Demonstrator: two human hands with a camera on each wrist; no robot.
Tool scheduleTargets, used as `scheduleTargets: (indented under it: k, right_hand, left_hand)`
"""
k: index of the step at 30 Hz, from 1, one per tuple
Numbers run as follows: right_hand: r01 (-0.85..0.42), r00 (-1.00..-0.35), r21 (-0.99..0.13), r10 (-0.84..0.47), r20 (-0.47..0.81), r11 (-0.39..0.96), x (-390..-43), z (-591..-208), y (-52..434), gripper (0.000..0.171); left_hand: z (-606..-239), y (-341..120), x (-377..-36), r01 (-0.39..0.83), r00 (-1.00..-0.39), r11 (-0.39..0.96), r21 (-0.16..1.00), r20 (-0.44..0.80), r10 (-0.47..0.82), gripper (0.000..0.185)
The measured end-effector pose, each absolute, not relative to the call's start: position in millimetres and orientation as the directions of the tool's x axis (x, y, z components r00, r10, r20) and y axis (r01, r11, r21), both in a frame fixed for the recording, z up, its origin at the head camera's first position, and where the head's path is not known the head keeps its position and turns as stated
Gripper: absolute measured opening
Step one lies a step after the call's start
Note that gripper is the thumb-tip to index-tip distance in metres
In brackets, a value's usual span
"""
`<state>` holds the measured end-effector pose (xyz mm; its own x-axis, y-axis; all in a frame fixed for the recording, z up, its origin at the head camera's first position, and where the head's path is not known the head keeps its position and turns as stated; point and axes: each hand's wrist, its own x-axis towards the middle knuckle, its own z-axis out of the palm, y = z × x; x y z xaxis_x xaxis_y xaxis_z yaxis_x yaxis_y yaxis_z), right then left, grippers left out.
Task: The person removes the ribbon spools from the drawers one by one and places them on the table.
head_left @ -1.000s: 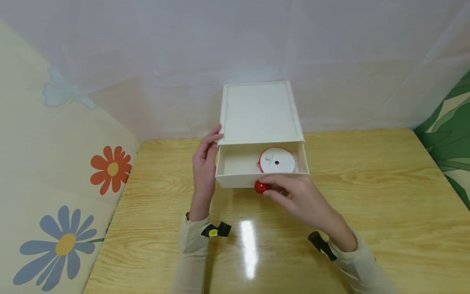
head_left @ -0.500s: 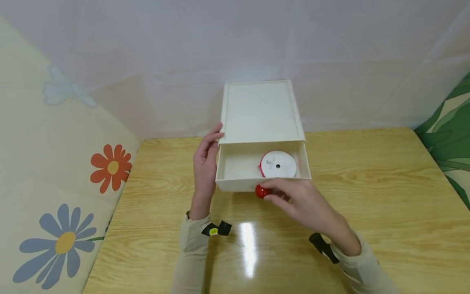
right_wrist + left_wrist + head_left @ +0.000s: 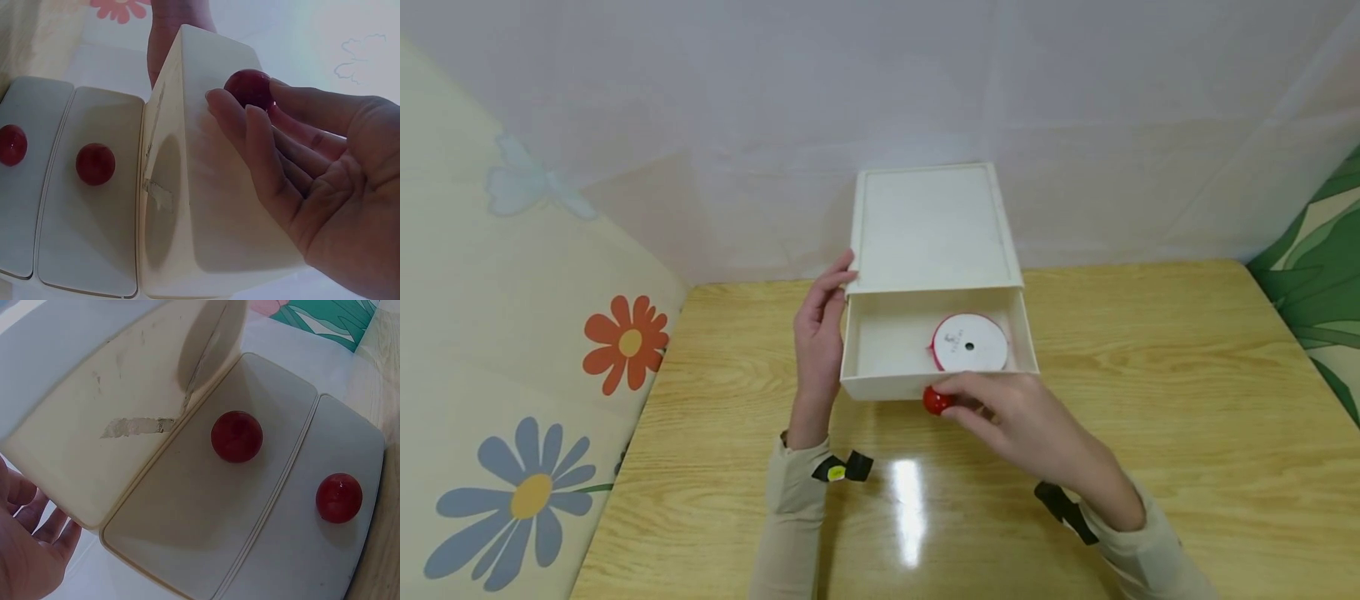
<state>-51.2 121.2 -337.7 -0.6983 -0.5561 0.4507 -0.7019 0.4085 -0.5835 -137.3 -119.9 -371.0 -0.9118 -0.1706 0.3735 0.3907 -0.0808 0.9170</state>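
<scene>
A cream chest of drawers (image 3: 932, 229) stands on a wooden table (image 3: 1150, 375). Its top drawer (image 3: 880, 387) is pulled out and holds a spool of red ribbon (image 3: 970, 343) with a white face. My right hand (image 3: 951, 396) pinches the drawer's red knob (image 3: 936, 401) at the front; the right wrist view shows the fingers (image 3: 234, 119) curled round the knob (image 3: 250, 87). My left hand (image 3: 823, 321) rests with straight fingers against the chest's left side. Two lower drawers, each with a red knob (image 3: 236, 436) (image 3: 338, 497), are closed.
A flower-patterned padded panel (image 3: 512, 333) borders the table on the left and a green leaf-patterned one (image 3: 1322, 267) on the right. A pale curtain (image 3: 700, 125) hangs behind the chest. Bare table lies in front of and on both sides of the chest.
My right hand has drawn the knob toward me, so the top drawer stands further out and more of the spool shows. The left hand has stayed in place.
</scene>
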Motion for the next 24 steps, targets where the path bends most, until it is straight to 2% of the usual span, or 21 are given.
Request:
scheduleTargets:
  k: [24]
  right_hand:
    - [-0.712, -0.681, -0.557, -0.612, 0.402, 0.427, -47.5, -333.9, 123.0, 0.023]
  left_hand:
    - [-371.4, -119.8, -137.3, 0.426, -0.898, -0.079, 0.901, 0.410, -0.160, 0.025]
